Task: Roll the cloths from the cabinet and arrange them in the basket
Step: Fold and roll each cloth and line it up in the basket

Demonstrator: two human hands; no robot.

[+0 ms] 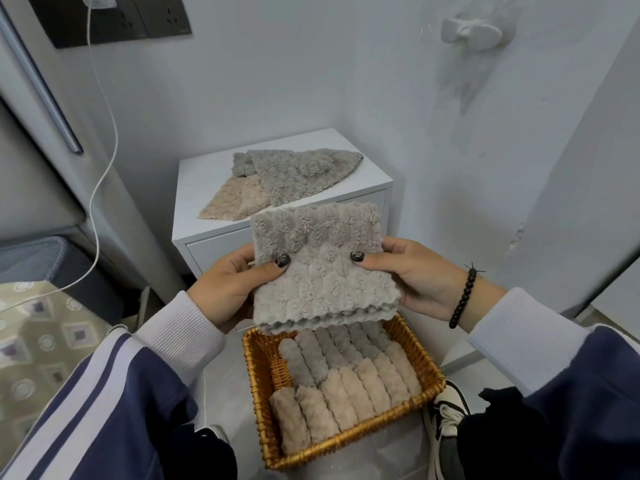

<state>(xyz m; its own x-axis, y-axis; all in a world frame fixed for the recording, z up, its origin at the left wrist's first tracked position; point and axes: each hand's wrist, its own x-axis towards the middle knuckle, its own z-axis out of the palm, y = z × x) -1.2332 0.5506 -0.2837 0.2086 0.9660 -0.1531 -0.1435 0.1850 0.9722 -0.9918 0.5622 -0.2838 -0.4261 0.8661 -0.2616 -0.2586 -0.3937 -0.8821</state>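
Nearest, on the floor btwn the person's feet, sits a woven basket (258, 382). Inside, two rows of rolled cloths: pinkish-beige rolls (346, 396) lie side by side along the near edge, grey rolls (311, 355) packed behind them toward the far edge. The far rim is hidden by what's held above it. A sneaker (448, 410) shows just beside the basket's right corner.

Above the basket, both hands hold up a grey fluffy cloth (322, 271), folded, w/ its top part turned over toward the person and its wavy bottom edges hanging over the basket's far side. Left hand (225, 285) grips the cloth's left edge, thumb on the front, fingers curled behind. Right hand (415, 271) grips the right edge the same way, thumb pressed on the front face. Dark polish on both thumbnails. A dark bead bracelet (462, 296) sits on the right wrist; sleeves are navy w/ pale stripes and white cuffs.

Behind the held cloth stands a small white cabinet (201, 188) against the wall. On its top lie more cloths, unrolled: a grey one (294, 174) spread across the middle and reaching the right edge, another grey partly under it at the back, and a beige cloth (232, 202) at the front-left corner, overlapped by the grey.

Further back, a white cable (104, 147) hangs down the wall at left from a dark socket panel (138, 22).
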